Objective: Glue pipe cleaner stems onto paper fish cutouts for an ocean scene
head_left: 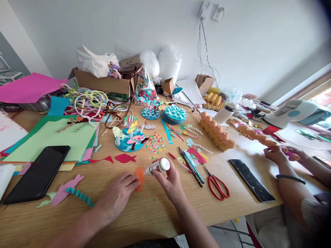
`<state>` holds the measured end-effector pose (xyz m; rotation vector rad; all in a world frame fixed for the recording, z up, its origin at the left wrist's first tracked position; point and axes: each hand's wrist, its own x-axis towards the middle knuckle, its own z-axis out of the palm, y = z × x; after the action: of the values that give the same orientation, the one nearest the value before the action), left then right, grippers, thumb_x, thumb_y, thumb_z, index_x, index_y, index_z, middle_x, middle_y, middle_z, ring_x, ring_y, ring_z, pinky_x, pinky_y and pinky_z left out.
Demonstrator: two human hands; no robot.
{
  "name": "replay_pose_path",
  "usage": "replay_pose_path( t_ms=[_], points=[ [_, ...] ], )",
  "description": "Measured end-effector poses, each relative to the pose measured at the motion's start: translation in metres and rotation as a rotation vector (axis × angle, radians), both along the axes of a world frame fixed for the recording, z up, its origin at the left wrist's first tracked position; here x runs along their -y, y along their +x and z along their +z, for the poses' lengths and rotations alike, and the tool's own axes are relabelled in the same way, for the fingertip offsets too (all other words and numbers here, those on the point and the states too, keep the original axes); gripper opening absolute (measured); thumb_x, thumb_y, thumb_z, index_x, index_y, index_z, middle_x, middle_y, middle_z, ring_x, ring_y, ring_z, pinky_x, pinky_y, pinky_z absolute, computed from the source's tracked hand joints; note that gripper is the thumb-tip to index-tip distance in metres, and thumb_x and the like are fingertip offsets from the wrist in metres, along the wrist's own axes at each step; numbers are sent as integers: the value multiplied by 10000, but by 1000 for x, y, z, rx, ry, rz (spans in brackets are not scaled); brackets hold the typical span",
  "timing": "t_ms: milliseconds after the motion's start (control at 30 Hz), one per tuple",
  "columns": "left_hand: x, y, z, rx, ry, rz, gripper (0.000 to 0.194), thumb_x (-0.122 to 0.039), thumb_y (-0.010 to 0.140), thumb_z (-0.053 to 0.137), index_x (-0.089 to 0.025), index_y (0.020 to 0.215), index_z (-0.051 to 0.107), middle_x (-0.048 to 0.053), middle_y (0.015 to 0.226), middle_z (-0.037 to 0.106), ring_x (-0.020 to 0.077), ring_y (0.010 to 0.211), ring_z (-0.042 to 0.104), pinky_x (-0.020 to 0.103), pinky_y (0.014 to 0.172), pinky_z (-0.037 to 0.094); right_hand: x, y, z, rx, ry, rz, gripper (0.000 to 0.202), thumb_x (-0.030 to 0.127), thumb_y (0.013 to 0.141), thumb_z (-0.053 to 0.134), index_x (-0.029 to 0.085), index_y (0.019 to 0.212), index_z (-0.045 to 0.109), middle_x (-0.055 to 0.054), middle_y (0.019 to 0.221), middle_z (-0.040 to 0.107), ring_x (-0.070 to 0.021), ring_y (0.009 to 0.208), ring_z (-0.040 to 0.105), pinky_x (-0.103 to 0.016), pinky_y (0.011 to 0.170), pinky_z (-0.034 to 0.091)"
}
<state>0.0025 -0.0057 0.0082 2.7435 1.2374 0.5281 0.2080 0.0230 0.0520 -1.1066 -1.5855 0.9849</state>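
An orange paper cutout (139,179) lies on the wooden table, its left edge under the fingertips of my left hand (116,196). My right hand (172,181) is closed around a small white glue bottle (158,166), tilted so that its nozzle points left at the cutout's right side. Behind them lies a red paper fish (125,158). Further back stands a round blue base (129,144) bearing several patterned paper fish. To the left, a pink paper fish (64,193) touches a teal twisted pipe cleaner (79,196).
Red-handled scissors (218,187), pens (191,167) and a phone (250,181) lie to the right. A black phone (38,174) rests by coloured paper (51,137) at left. Confetti (156,143) is scattered behind. At far right, another person's hands (279,156) hold egg-carton pieces (258,137).
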Motion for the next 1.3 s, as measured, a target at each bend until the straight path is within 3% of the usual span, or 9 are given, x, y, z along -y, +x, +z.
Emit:
replay_pose_path(
  t_ms=[433,733,1300],
  points=[
    [2,2,-9,31,36,39,383,-51,830,422,-247,1104,604,9,1129,648,204,1062,544,362,890,473,0,-4,-1,84,-5,12,202,366,763,639,194,845,571,-21,792,648,-172,727,584,-267,677,434],
    [4,4,-3,43,12,49,400,-29,806,444,-244,1101,607,26,1122,642,218,1061,538,392,883,482,1,-6,0,109,-10,29,178,346,762,649,206,837,567,-8,770,649,-165,716,584,-258,671,426],
    [5,4,-4,2,5,54,409,-23,794,445,-233,1102,614,42,1134,636,240,1068,529,418,877,487,1,-7,-1,90,-17,78,152,341,764,655,222,818,576,0,763,648,-159,709,591,-247,675,432]
  ],
)
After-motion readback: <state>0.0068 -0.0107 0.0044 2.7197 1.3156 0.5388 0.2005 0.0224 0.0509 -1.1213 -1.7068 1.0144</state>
